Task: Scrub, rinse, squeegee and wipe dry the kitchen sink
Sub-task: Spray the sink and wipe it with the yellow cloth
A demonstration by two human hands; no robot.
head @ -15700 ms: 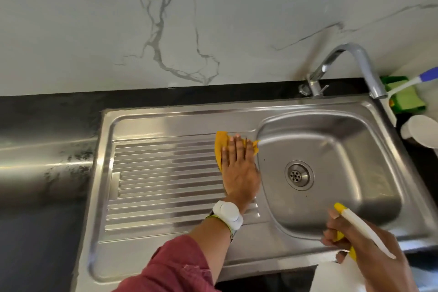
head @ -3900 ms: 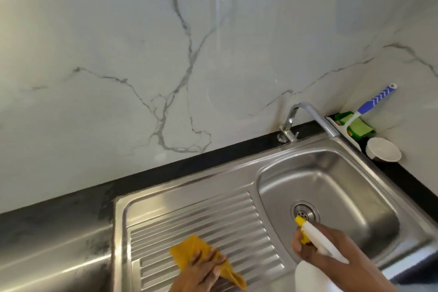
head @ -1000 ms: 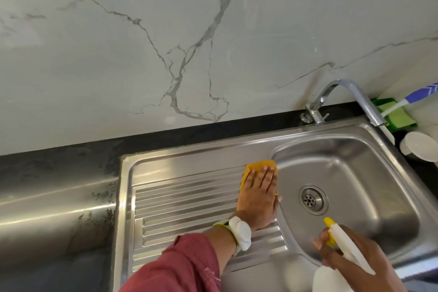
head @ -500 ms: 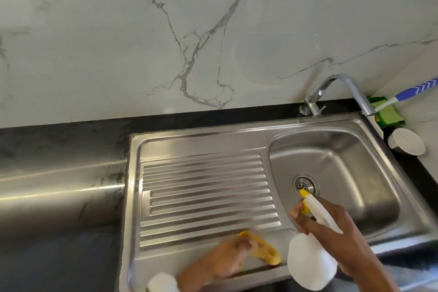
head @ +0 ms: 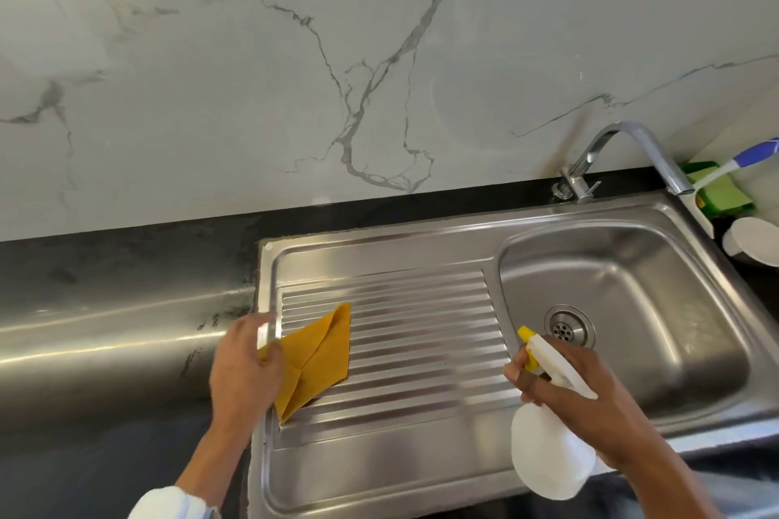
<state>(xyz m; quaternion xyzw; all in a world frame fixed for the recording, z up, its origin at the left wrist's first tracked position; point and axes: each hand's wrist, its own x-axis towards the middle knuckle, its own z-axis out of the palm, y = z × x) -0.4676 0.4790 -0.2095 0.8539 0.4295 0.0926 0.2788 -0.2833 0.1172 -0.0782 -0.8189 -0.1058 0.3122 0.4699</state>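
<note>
Counter: dark stone with a glossy band, running under the marble wall; it lies to the left of the left fingers.

Left hand: at the left rim of the sink, back of the hand up. Fingers curled, pinching the left edge of the cloth; the fingertips themselves are blurred. A white band shows at the wrist near the bottom edge.

Cloth: yellow, folded, lying on the drainboard just right of the left fingers, its point reaching away from them toward the wall.

Sink: stainless steel, set in the counter. Ribbed drainboard spans the space between the two hands. Bowl lies beyond and right of the right fingers, with the drain just past the sprayer's nozzle.

Right hand: over the front rim of the bowl, fingers wrapped round the neck of the sprayer, one finger at the trigger.

Sprayer: white bottle hanging below the right fingers, yellow nozzle pointing left and away over the drainboard.

Tap: chrome, at the back, well beyond the right fingers, spout turned right.

Far right corner: green sponge, a blue-and-white brush handle across it, a white bowl-like item beside the sink rim.
</note>
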